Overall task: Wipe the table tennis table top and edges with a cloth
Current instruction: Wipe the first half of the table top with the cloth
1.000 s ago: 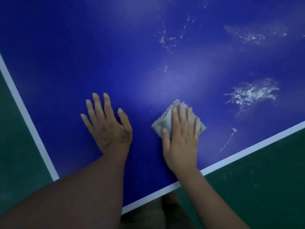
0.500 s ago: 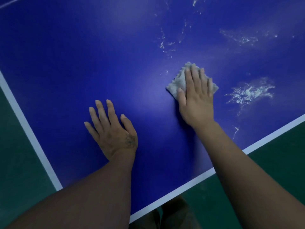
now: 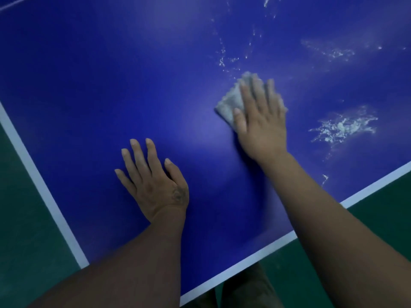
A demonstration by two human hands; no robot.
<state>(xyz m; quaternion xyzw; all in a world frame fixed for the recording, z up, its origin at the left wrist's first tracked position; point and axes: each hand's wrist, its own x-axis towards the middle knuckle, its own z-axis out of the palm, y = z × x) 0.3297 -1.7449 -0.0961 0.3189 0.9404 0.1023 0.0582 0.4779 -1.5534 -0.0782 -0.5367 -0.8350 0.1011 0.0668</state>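
On the table top (image 3: 100,85) | right hand (image 3: 260,123) flat, pressing cloth (image 3: 229,103) | left hand (image 3: 155,183) flat | both grips released

Smooth, faintly glossy table top (image 3: 111,85); nubbly fabric cloth (image 3: 231,103).

table (image 3: 111,74): blue top, white border line (image 3: 40,185) along both edges that meet at the near corner.
cloth (image 3: 230,102): grey, folded, flat on the top, slightly blurred.
right hand (image 3: 262,121): on the cloth, fingers straight, pressing it down.
left hand (image 3: 155,183): palm flat on bare top, near-left of the cloth, apart from it.
residue patch (image 3: 342,127): white, right of the cloth, near but not touching.
specks (image 3: 222,61): white, just beyond the cloth's far edge.
faint smear (image 3: 333,52): far-right of the cloth, well apart.
small streak (image 3: 325,177): near-right of the cloth, beside the border line.
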